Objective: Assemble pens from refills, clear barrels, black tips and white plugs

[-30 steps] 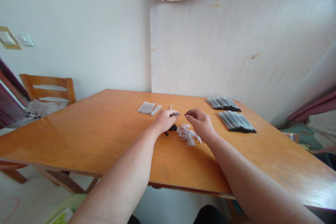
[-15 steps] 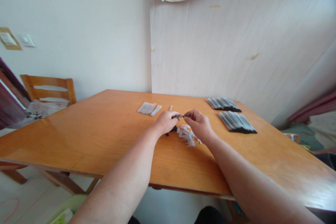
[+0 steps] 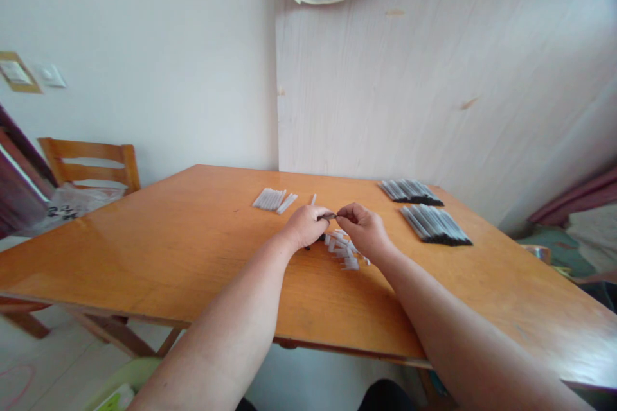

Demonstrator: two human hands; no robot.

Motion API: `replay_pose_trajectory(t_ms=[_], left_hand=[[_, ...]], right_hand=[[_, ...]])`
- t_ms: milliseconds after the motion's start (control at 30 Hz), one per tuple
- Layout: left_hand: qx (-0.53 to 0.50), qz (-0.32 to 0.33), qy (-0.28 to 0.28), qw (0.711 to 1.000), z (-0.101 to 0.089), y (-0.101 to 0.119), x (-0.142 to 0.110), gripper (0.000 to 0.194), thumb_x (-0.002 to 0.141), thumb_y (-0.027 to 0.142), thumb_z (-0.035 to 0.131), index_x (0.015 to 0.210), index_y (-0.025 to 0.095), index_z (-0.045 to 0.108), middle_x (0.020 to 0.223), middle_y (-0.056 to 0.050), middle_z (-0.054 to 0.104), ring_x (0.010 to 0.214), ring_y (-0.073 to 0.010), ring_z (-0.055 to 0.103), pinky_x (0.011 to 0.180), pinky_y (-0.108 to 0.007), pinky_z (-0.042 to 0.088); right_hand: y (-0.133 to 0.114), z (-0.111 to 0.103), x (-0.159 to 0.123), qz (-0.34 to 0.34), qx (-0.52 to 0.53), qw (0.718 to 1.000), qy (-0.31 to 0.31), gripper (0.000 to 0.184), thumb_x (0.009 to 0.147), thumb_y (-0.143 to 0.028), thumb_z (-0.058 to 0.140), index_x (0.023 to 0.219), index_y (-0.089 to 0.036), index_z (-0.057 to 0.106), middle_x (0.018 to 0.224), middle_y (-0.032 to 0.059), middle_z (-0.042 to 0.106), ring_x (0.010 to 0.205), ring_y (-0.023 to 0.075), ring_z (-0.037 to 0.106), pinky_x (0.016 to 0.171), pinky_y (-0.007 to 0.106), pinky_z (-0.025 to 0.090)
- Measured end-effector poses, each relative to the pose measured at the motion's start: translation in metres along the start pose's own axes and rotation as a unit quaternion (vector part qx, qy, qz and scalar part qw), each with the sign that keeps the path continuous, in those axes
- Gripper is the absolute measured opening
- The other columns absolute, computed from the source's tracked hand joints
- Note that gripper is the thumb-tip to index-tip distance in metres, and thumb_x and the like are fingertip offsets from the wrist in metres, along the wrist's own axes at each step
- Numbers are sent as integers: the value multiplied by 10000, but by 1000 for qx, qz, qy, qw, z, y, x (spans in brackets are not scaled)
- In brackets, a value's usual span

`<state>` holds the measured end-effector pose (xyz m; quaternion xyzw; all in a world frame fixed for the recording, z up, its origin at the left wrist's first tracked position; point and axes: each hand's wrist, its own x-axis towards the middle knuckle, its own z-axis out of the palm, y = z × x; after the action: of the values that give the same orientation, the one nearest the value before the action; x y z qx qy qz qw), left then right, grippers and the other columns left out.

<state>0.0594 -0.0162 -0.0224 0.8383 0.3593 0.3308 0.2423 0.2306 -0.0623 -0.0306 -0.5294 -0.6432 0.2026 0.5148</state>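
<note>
Over the middle of the table my left hand [image 3: 306, 226] is closed, pinching a thin dark stick-like piece [image 3: 329, 216]. My right hand [image 3: 362, 226] pinches at the right end of that piece; the fingers hide what exactly is between them. Beneath the hands lies a loose pile of short white plastic pieces [image 3: 343, 250]. Small black parts [image 3: 315, 239] sit just left of the pile, partly covered by my left hand. Beyond the hands, a row of clear whitish tubes [image 3: 270, 199] lies flat, with a single tube [image 3: 313, 199] apart from it.
On the right of the wooden table [image 3: 183, 237] lie two groups of clear tubes with black ends, a nearer group [image 3: 434, 223] and a farther group [image 3: 409, 191]. A wooden chair [image 3: 91, 153] holding a plastic bag [image 3: 77, 199] stands at the left. A wall borders the back edge.
Both hands stay nearly in place. The dark piece's right end has drawn closer to my right fingertips, and the gap between the hands looks slightly smaller.
</note>
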Motion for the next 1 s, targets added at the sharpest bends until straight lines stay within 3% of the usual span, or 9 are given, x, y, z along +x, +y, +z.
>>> replay_pose_trajectory(t_ms=[333,767,1000], left_hand=[[6,9,7,1000,-3,6,-2,397,759,129,485,1049,212,743,970,-9,751,898,-165,662,806,-256,486],[9,3,1,1000,-3,9,-4,386,779,159,500,1073,226,741,936,-11,755,894,-176,656,781,-264,479],[24,25,-10,999,-2,13,-5,381,800,165,488,1080,236,736,1001,-10,749,898,-175,653,818,-269,476]], right_hand=[[-6,-2,-2,13,53,998,-13,204,745,-350,600,870,-192,629,774,17,647,665,137,551,629,263,435],[-13,-7,-3,6,-63,998,-16,276,826,-437,560,808,-175,644,686,10,625,607,131,500,571,250,379],[-12,-7,-3,-11,-99,995,-32,459,916,-532,408,675,-186,590,604,30,606,577,143,538,558,257,361]])
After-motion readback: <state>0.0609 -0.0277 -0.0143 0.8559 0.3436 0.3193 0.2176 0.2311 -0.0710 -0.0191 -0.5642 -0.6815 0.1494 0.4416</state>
